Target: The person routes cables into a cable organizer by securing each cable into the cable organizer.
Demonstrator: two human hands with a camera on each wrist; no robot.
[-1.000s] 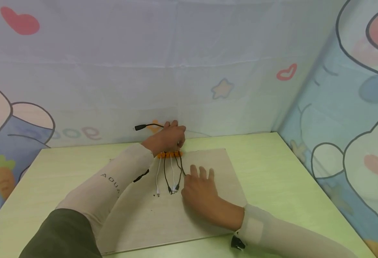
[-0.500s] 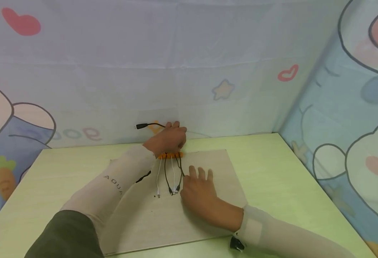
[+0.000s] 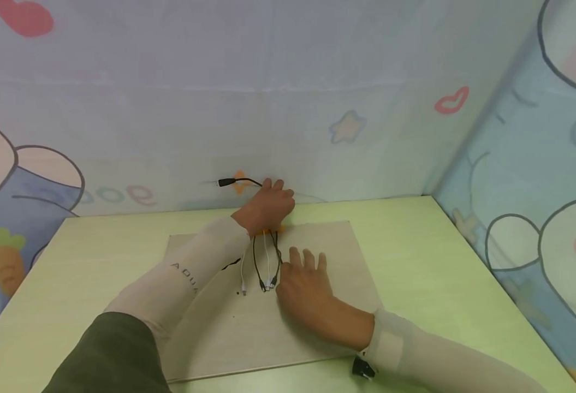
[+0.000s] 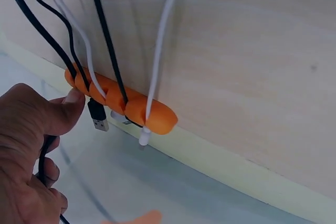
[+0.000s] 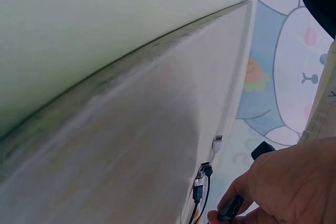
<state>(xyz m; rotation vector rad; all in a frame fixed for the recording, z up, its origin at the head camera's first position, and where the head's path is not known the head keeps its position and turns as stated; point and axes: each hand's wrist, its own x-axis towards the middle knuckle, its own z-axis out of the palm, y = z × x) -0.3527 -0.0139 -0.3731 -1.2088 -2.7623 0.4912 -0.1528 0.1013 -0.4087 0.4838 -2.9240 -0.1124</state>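
An orange cable clip holder (image 4: 157,116) sits at the far edge of the beige board (image 3: 229,338), with black and white USB cables through its slots. My left hand (image 3: 269,206) curls round a black cable (image 4: 42,161), its thumb at the holder's end slot. That cable's black plug (image 3: 226,182) sticks out to the left beyond the hand. On the near side, my right hand (image 3: 307,286) pinches a black connector (image 5: 230,209) between thumb and fingers. Black and white cable ends (image 3: 266,285) lie on the board left of that hand.
The board lies on a pale green table (image 3: 401,262) with a printed cloth wall (image 3: 170,131) close behind. A white plug (image 4: 144,137) and a black USB plug (image 4: 98,116) hang past the holder. A black object (image 3: 363,367) shows under the right sleeve.
My left hand has shifted slightly right along the holder, its sleeve now covering the holder's left end. My right hand stays nearly in place, and the head view has tilted a little.
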